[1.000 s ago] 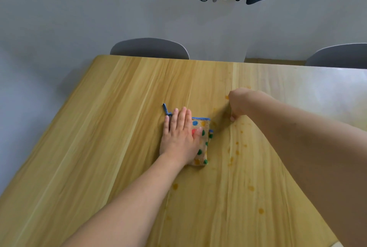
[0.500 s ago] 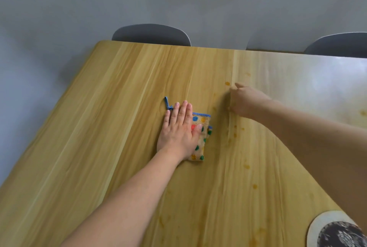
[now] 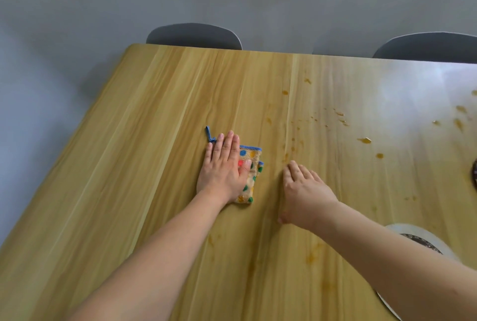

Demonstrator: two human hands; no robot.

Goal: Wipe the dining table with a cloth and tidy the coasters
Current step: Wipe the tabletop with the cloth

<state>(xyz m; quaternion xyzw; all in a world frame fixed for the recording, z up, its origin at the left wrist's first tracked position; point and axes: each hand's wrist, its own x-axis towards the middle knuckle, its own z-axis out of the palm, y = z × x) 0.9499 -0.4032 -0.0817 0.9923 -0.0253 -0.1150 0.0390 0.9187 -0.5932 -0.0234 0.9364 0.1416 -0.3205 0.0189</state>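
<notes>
We look down on a light yellow wood-grain surface (image 3: 144, 165) whose far edge runs beneath a grey wall. Our left hand (image 3: 224, 165) lies flat, palm down and fingers together and extended, pressing on a small folded tan cloth with blue trim and coloured dots (image 3: 251, 173); the hand covers most of the cloth rather than gripping it, and only the cloth's right strip and a blue loop at its far left corner show. The cloth sits near the middle of the surface, well away from every edge. Just beside it to the right, apart from it, our right hand (image 3: 304, 191) rests on the bare wood with loosely spread, slightly curled fingers and holds nothing. Orange-brown spill spots (image 3: 365, 140) scatter over the wood beyond and to the right of the right hand, reaching toward the glossy far right part of the surface, and fainter smears (image 3: 313, 256) lie nearer to us between the forearms. A round white coaster with a dark patterned centre (image 3: 423, 239) lies toward the near right corner, partly hidden under the right forearm. Another dark round coaster (image 3: 474, 176) is cut off at the right edge of the view. Two grey rounded chair backs (image 3: 193, 36) stand behind the far edge, one at the left and one at the right.
</notes>
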